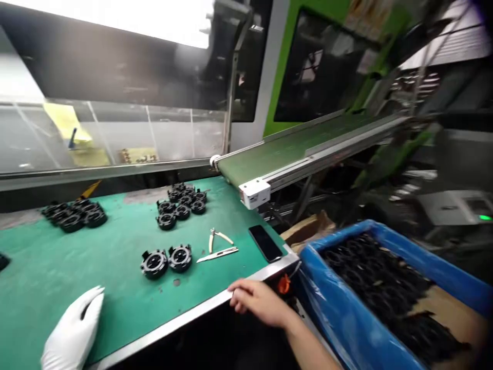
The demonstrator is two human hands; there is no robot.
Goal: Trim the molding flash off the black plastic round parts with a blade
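My left hand, in a white glove, rests at the near left of the green table top. Its fingers are stretched out, with a small gap beside the thumb and nothing seen in it. At the table's metal front edge is my bare right hand, its fingers loosely curled and no object visible in them. Two round black plastic parts sit side by side between the hands. Beyond them lie nippers with pale handles and a slim knife-like tool.
Black round parts form a left cluster and a middle cluster. A phone lies near the right corner. A conveyor belt slopes down to the table. The blue bin at right holds many black pieces.
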